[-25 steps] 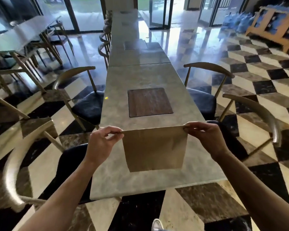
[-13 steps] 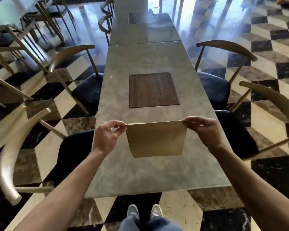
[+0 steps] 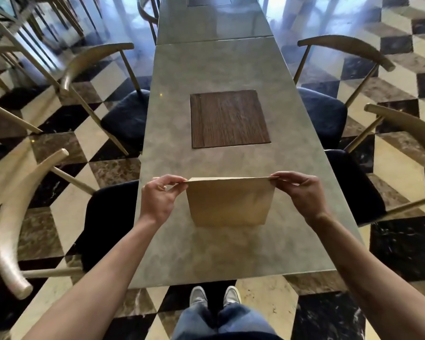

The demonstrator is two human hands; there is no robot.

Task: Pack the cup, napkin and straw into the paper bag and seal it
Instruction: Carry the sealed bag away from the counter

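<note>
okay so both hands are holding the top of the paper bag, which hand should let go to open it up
Hard to call: the left hand and right hand each pinch a top corner of the flat paper bag, evenly placed. Either could release; the right hand seems marginally better, with bare table beside it. No cup, napkin or straw shows.

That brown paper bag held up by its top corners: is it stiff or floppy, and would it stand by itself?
The paper bag probably is light: each hand only pinches a top corner. It hangs flat and unsagging, so likely fairly stiff. Looking folded flat, it would probably tip over if released onto the table.
</note>
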